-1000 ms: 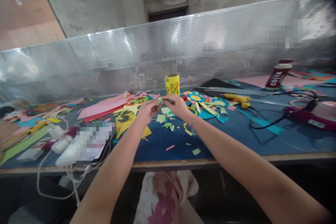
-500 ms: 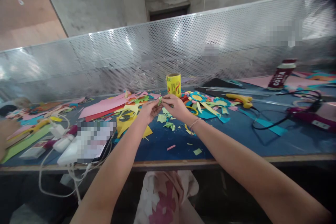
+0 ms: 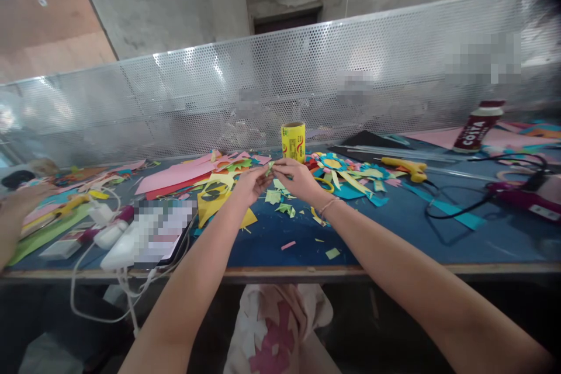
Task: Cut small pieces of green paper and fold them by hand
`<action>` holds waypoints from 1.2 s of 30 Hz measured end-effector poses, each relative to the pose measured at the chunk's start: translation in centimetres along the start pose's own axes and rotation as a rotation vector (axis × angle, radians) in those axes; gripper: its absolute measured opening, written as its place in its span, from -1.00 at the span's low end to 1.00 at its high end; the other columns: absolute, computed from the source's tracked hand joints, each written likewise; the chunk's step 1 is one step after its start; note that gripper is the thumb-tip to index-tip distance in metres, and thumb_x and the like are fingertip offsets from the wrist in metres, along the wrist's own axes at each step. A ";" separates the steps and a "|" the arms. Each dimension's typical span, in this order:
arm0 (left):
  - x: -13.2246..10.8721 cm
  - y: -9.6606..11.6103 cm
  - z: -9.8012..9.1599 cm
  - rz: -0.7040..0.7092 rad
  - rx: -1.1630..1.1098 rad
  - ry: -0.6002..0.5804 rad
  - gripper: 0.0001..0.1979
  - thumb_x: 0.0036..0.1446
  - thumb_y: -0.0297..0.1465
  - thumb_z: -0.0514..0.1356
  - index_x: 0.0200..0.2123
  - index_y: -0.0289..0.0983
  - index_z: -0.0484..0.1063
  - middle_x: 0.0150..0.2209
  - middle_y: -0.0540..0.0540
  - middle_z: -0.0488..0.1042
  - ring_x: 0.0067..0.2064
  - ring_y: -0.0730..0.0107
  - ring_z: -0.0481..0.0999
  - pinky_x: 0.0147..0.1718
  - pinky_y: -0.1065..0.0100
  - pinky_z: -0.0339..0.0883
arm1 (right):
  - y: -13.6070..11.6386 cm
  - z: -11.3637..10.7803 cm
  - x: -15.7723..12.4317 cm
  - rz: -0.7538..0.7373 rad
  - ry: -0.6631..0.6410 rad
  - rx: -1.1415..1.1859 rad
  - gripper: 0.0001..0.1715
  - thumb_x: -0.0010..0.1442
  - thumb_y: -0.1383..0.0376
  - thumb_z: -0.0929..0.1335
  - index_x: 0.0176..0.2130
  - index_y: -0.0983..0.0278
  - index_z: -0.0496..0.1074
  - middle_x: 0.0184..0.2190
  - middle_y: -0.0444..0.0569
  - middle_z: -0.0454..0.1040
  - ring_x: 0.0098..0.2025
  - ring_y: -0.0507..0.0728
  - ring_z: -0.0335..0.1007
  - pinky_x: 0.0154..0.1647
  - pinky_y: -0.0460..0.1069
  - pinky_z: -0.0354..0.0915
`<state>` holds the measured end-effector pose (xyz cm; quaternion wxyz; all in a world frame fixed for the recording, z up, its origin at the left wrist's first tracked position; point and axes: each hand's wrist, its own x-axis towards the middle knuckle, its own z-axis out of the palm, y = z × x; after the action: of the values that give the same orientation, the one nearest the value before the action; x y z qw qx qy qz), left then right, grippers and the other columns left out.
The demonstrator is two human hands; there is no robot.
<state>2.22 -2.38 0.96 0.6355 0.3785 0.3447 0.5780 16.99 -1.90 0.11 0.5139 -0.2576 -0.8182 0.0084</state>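
Note:
A small light-green piece of paper (image 3: pixel 270 168) is pinched between the fingertips of my left hand (image 3: pixel 252 184) and my right hand (image 3: pixel 298 177), just above the table. Both hands meet at it with their fingers closed; its exact shape is too small to make out. Below them lie pale green paper scraps (image 3: pixel 286 209). A yellow paper sheet (image 3: pixel 210 210) with cut-outs is beside my left hand. Behind my right hand stands a yellow tape roll (image 3: pixel 293 140) on end. Coloured paper flowers (image 3: pixel 329 162) lie to the right.
On the left are pink sheets (image 3: pixel 175 176), a phone (image 3: pixel 169 231) and white cables (image 3: pixel 73 289). To the right lie a yellow glue gun (image 3: pixel 407 168), a dark red bottle (image 3: pixel 478 127) and a purple device (image 3: pixel 530 196). Another person's hand (image 3: pixel 26 204) is at far left. A perforated metal screen (image 3: pixel 175 99) stands behind.
The view has shifted slightly, so most things sit a little further right. The other person's hand at far left has moved up and inward. My hands keep their pinch on the green paper.

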 end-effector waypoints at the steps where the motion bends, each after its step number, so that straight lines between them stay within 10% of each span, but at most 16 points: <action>1: -0.1 0.1 0.1 -0.010 0.000 0.006 -0.96 -0.05 -0.50 0.22 -0.48 -0.35 0.39 -0.55 -0.05 0.44 -0.50 0.55 0.43 -0.47 0.51 0.34 | 0.0 -0.1 0.0 -0.014 -0.007 -0.008 -0.71 0.15 0.35 0.24 -0.20 0.25 0.51 -0.19 0.06 0.47 -0.13 0.12 0.40 -0.08 0.07 0.34; 27: -0.5 0.1 0.1 0.016 -0.004 -0.038 -0.92 -0.10 -0.47 0.26 -0.48 -0.34 0.40 -0.61 0.03 0.36 -0.55 0.62 0.36 -0.52 0.56 0.25 | -1.4 -1.3 0.0 -0.208 -0.244 -0.210 -0.60 0.10 0.43 0.19 -0.06 0.35 0.35 -0.07 0.17 0.24 -0.02 0.20 0.26 0.05 0.17 0.26; 36: -0.4 0.0 0.1 0.115 0.075 -0.066 -0.83 -0.20 -0.42 0.31 -0.53 -0.33 0.36 -0.60 0.05 0.34 -0.54 0.62 0.34 -0.50 0.53 0.23 | -0.1 0.2 0.1 0.178 -0.039 0.202 -0.76 0.12 0.29 0.27 -0.23 0.22 0.49 -0.19 0.05 0.37 -0.14 0.11 0.36 -0.15 0.06 0.37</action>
<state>2.22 -2.77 1.00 0.5975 0.4403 0.3226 0.5874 16.73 -1.86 0.13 0.5186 -0.2758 -0.7969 0.1411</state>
